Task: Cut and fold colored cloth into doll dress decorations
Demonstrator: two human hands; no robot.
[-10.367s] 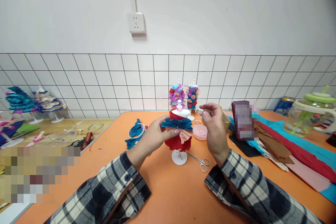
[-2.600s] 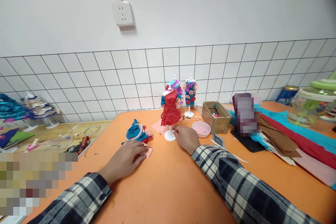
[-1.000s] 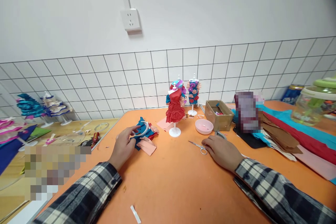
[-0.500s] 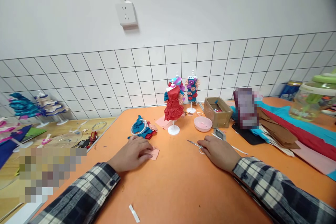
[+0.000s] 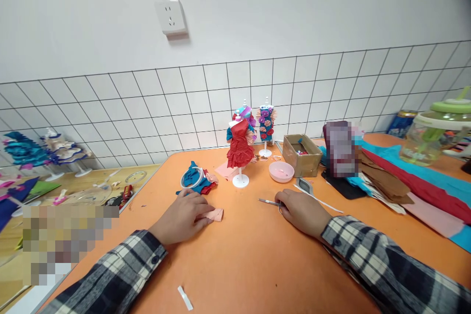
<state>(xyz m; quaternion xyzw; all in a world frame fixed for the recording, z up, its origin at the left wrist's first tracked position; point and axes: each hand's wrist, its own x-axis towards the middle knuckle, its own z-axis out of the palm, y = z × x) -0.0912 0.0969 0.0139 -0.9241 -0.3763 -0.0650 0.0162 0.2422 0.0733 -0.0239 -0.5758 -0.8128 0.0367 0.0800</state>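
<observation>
My left hand [image 5: 184, 217] lies flat on the orange table [image 5: 250, 265], fingers pressing a small pink paper piece [image 5: 215, 214]. My right hand [image 5: 301, 211] rests on the handles of small scissors [image 5: 268, 201], whose blades point left; its fingers curl over them. Beyond both hands stands a white mannequin in a red paper dress [image 5: 240, 149]. Left of it lies a tape ring on blue and pink scraps [image 5: 195, 180].
Behind the red dress stand two more dressed mannequins [image 5: 265, 125]. A pink bowl [image 5: 281, 171], a cardboard box [image 5: 302, 154], stacked coloured paper [image 5: 405, 189] and a green-lidded jar [image 5: 437, 130] lie to the right. A neighbouring wooden table [image 5: 73, 191] holds more dresses.
Over the last second my left hand pulled a pink piece from the scrap pile toward me and flattened it. My right hand slid onto the scissors' handles.
</observation>
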